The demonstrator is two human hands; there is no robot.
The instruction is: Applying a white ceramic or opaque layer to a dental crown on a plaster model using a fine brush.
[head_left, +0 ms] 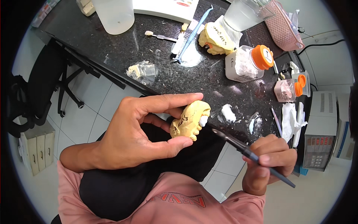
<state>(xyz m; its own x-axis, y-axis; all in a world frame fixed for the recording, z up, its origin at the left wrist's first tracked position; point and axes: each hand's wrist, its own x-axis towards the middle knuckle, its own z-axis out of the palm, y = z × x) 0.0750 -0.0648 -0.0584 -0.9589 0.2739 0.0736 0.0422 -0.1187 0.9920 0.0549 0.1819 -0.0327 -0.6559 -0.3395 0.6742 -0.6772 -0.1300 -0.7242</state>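
Observation:
My left hand (126, 130) is closed round the edges of a yellow plaster dental cast (186, 121), thumb below and fingers above. Handwriting marks its side, and a row of teeth faces right. A white patch (203, 120) covers one tooth spot on that row. In my right hand (274, 158) a slim dark brush (238, 146) with a blue-grey handle end is pinched between thumb and fingers. Its pointed tip lies just right of the cast, apart from it. Beyond the hands, a small white powder heap (228, 113) rests on the dark speckled countertop (179, 84).
Around the counter stand an orange-capped jar of white powder (242, 65), a smaller pink powder jar (285, 90), another yellow cast (217, 39) and a clear glass container (246, 15). A blue double-ended tool (194, 33) lies over spilled powder. An office chair (44, 78) is at left.

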